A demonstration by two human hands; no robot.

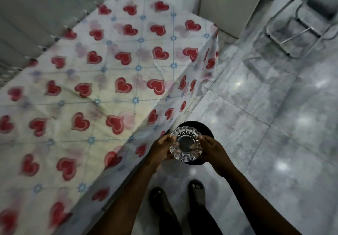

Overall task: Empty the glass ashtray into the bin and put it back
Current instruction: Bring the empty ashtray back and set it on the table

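Note:
A round cut-glass ashtray (pixel 186 143) is held in the air with both hands. My left hand (pixel 161 148) grips its left rim and my right hand (pixel 213 149) grips its right rim. The ashtray hangs directly over a round black bin (pixel 204 126) that stands on the floor beside the table's corner; most of the bin is hidden behind the ashtray and my hands. The ashtray faces the camera with its flat centre showing; I cannot tell whether anything lies in it.
A table covered by a white cloth with red hearts (pixel 102 88) fills the left side. Grey marble floor tiles (pixel 274 125) spread to the right. A metal folding chair (pixel 301 24) stands at the far right. My feet in sandals (pixel 179 196) are below.

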